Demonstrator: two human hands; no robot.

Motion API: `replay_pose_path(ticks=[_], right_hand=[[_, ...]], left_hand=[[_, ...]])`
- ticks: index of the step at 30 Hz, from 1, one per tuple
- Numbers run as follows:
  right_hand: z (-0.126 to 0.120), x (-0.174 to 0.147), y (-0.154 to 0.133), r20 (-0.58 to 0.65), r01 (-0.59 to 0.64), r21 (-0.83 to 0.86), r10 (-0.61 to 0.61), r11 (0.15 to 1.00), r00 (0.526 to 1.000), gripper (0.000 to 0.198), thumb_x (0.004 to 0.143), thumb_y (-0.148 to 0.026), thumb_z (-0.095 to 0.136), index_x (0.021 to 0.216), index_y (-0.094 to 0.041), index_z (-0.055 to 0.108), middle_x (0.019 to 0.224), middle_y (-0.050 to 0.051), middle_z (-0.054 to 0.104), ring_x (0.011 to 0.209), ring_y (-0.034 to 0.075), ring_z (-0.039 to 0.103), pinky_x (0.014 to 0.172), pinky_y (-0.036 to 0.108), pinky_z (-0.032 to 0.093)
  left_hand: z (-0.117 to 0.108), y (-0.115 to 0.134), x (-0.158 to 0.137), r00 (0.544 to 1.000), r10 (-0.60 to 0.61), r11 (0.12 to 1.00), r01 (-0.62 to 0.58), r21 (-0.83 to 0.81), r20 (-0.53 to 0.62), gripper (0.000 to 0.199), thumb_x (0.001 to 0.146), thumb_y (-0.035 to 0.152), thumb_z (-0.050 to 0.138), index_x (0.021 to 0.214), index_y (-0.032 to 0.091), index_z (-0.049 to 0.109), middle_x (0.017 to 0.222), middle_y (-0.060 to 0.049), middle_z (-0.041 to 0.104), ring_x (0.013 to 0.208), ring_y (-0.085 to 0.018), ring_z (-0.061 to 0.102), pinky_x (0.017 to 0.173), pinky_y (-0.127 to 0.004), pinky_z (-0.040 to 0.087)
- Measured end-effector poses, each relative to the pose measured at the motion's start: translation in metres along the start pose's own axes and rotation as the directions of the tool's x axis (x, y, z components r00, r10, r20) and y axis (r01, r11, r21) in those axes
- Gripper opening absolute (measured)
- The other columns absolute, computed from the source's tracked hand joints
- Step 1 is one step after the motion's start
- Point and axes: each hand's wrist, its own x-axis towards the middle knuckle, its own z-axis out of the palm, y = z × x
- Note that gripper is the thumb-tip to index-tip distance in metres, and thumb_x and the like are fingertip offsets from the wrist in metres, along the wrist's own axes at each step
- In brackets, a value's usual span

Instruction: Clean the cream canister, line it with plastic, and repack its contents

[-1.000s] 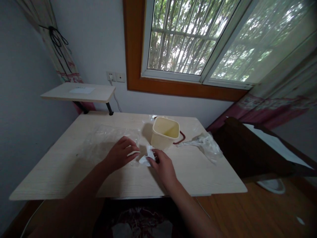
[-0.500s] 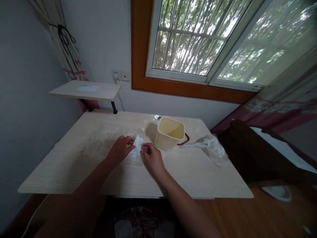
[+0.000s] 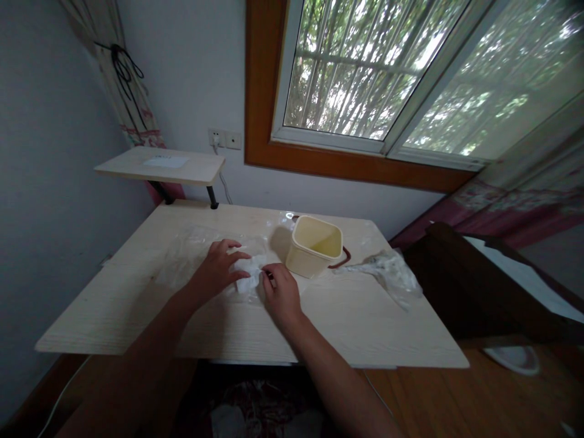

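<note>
A small white packet (image 3: 249, 281), thin and crumpled like a little bag or folded sheet, is between my two hands above the table. My right hand (image 3: 281, 292) pinches its right edge, thumb against bent fingers. At its left side is my left hand (image 3: 219, 267), thumb and fingers spread apart, with the fingertips at the packet's upper and left edges. Whether they press on it is hard to see. Under and behind the hands lies a flat clear plastic bag (image 3: 182, 252). A cream square bucket (image 3: 305, 260) with a brown handle stands just right of my right hand.
On the table (image 3: 356, 328), right of the bucket, lies a crumpled clear plastic bag (image 3: 396, 277) with pale contents. A raised shelf (image 3: 201, 167) with a paper (image 3: 166, 162) stands at the back left. Dark furniture (image 3: 460, 286) adjoins the table's right side.
My left fingers have gone from a pinch to a spread. The white packet, upright and narrow before, now lies flatter and shows a wider face. My right hand stays at its right edge.
</note>
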Motion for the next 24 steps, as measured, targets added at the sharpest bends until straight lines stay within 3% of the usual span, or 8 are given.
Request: replay_pose_path(ticks=[3,8,13,19,22,24], right_hand=[[0.0,0.003,-0.002,-0.034,0.019,0.01,-0.018,1.0,0.999,0.017,0.098,-0.022,0.051,0.107,-0.023,0.066,0.102,0.009,0.068,0.097,0.024,0.063,0.089,0.039,0.051],[-0.003,0.005,0.001,-0.067,0.057,-0.026,-0.058,0.998,0.996,0.02,0.096,-0.016,0.053,0.107,-0.025,0.068,0.103,0.008,0.066,0.1,0.024,0.062,0.091,0.039,0.051],[-0.007,0.008,0.003,-0.089,0.178,-0.095,-0.186,0.979,0.978,0.023,0.096,-0.015,0.055,0.111,-0.023,0.069,0.103,0.009,0.065,0.102,0.026,0.058,0.092,0.043,0.05],[-0.002,0.018,-0.002,0.01,0.239,-0.025,-0.239,0.971,0.971,0.037,0.09,-0.037,0.073,0.123,-0.021,0.066,0.116,0.011,0.066,0.11,0.026,0.058,0.098,0.042,0.048],[0.004,0.021,0.002,0.103,0.197,0.042,-0.2,0.98,0.974,0.017,0.093,-0.03,0.068,0.108,-0.022,0.071,0.099,0.007,0.07,0.096,0.023,0.061,0.089,0.037,0.049],[0.008,0.023,0.008,0.112,0.096,0.121,-0.11,0.988,0.988,0.007,0.092,-0.027,0.068,0.095,-0.022,0.071,0.088,0.004,0.067,0.087,0.02,0.061,0.08,0.032,0.048]], left_hand=[[-0.001,0.004,0.003,0.994,0.09,0.996,-0.091,0.003,0.061,0.037,0.081,0.042,0.08,0.114,0.028,0.072,0.13,-0.008,0.062,0.121,-0.029,0.054,0.108,-0.048,0.043],[0.0,0.005,0.006,0.993,0.052,0.999,-0.051,-0.014,0.103,0.011,0.093,0.029,0.066,0.098,0.021,0.072,0.101,-0.007,0.074,0.098,-0.023,0.065,0.094,-0.04,0.05],[-0.006,0.003,0.005,0.979,-0.073,0.997,0.076,-0.007,0.193,0.017,0.098,0.025,0.055,0.101,0.019,0.07,0.098,-0.007,0.074,0.093,-0.022,0.068,0.088,-0.035,0.052],[-0.012,0.003,0.003,0.96,-0.026,0.997,0.044,-0.057,0.28,0.021,0.096,0.023,0.053,0.103,0.019,0.072,0.101,-0.008,0.075,0.095,-0.023,0.068,0.091,-0.036,0.05],[-0.017,0.006,0.006,0.951,-0.051,0.982,0.103,-0.158,0.304,0.021,0.096,0.026,0.052,0.099,0.019,0.072,0.097,-0.007,0.075,0.092,-0.022,0.067,0.087,-0.035,0.049],[-0.021,0.008,0.007,0.944,-0.088,0.947,0.178,-0.267,0.317,0.022,0.096,0.031,0.052,0.095,0.019,0.07,0.09,-0.004,0.073,0.085,-0.02,0.066,0.081,-0.032,0.048]])
